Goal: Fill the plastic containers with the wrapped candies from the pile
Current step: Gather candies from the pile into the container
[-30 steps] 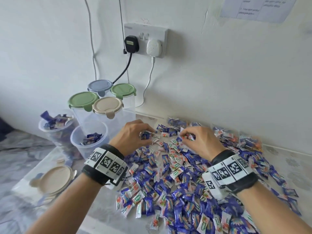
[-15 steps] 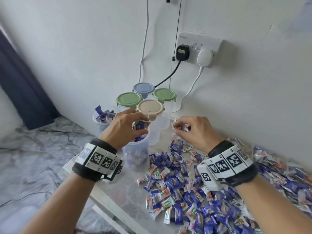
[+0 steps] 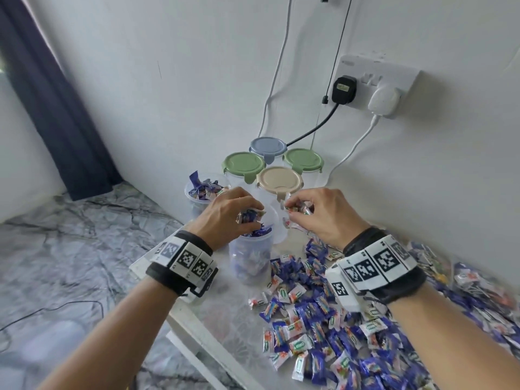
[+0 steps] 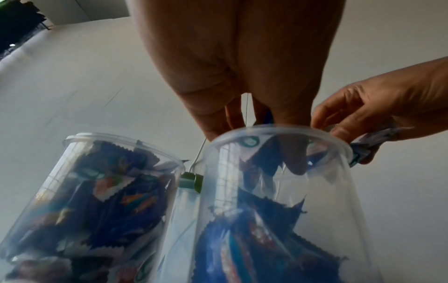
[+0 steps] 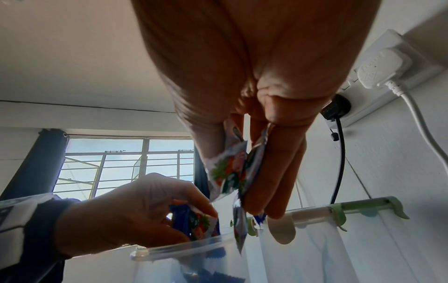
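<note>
Left hand [image 3: 229,213] w/ fingers curled round a bunch of candies [image 3: 249,215] over the open container [image 3: 251,258]. Right hand [image 3: 318,212] pinches more candies just beside its rim. Pile [image 3: 351,327] on counter [image 3: 225,319], right of container.

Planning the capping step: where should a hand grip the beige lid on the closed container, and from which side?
Grip the beige lid by its round rim, from above. It lies flat on its container, green-lidded neighbours crowd the back, and the right hand blocks the front. The front tab likely unlatches it.
</note>
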A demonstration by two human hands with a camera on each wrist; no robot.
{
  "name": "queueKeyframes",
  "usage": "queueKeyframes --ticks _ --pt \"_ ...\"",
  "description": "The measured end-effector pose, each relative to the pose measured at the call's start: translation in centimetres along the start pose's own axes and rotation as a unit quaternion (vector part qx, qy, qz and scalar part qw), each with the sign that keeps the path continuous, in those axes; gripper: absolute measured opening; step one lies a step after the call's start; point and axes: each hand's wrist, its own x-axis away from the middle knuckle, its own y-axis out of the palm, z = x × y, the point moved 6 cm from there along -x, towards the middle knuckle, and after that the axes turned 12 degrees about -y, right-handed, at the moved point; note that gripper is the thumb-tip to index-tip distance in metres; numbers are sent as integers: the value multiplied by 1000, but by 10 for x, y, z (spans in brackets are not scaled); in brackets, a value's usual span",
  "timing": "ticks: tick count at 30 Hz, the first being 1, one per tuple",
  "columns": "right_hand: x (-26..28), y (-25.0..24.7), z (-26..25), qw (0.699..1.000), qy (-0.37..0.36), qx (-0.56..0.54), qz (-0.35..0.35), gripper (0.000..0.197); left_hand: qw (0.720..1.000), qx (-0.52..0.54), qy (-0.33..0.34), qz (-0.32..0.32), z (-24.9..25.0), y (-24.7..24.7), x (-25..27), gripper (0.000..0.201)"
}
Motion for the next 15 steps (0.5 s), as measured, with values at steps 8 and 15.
queueKeyframes --ticks 8,15 --pt "-5 -3 -4 1000 6 7 5 19 1000 7 16 -16 1 2 1 31" --pt "-8 -6 -8 1000 4 8 -4 19 999 5 -21 35 -13 4 20 42"
